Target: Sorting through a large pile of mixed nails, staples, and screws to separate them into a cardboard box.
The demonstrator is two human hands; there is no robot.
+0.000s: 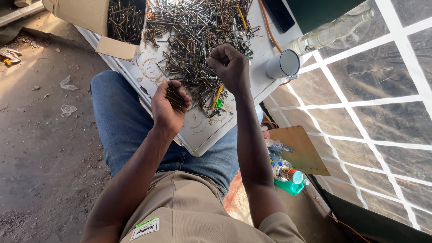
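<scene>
Hands of a seated person work over a white tray that rests across the lap, seen from above. The left hand is raised palm-up just above the near edge of the tray, its fingers curled into a cup around a bundle of dark screws that lie side by side in the palm. The right hand hangs over the middle of the tray with the wrist bent and the knuckles upward; its fingers are bunched together and point down, but whether they pinch a screw cannot be told from here. Directly beneath and beyond it spreads a large loose heap of screws and nails, far too many to count, covering most of the far half of the tray, with a few yellow and green pieces mixed in. One open cardboard box stands at the far left corner, and more screws lie inside it. One white mug sits at the right edge of the tray, near the right hand. One clear glass bottle lies on its side beyond the mug. Both forearms are bare, and the legs under the tray wear blue jeans.
</scene>
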